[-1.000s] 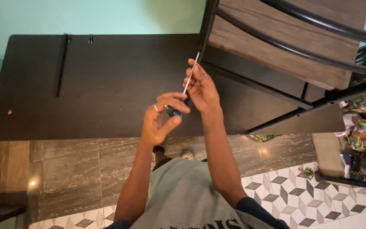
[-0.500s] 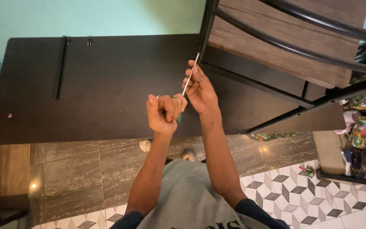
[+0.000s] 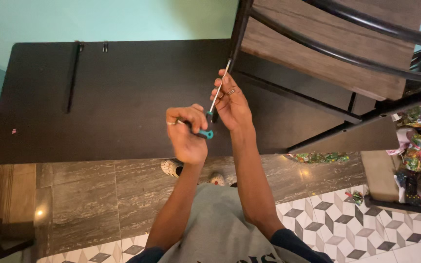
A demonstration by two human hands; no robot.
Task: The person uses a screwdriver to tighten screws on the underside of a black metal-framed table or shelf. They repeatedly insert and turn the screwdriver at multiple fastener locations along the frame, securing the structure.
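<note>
A screwdriver with a teal and black handle and a long silver shaft points up toward a black metal frame leg. My left hand is closed around the handle, fist turned, a ring on one finger. My right hand steadies the shaft between its fingers, just below the tip. Both hands hover over a dark tabletop panel that lies flat on the floor. The shaft's tip touches the frame leg where it meets the panel.
A wood-look shelf on black metal bars rises at the upper right. A loose black rod lies on the panel's left. Colourful wrappers and a tray sit at right. Slippered feet show under the panel's edge.
My left hand has closed from loose fingers into a fist on the handle and rotated it. The right hand and the shaft stay in place.
</note>
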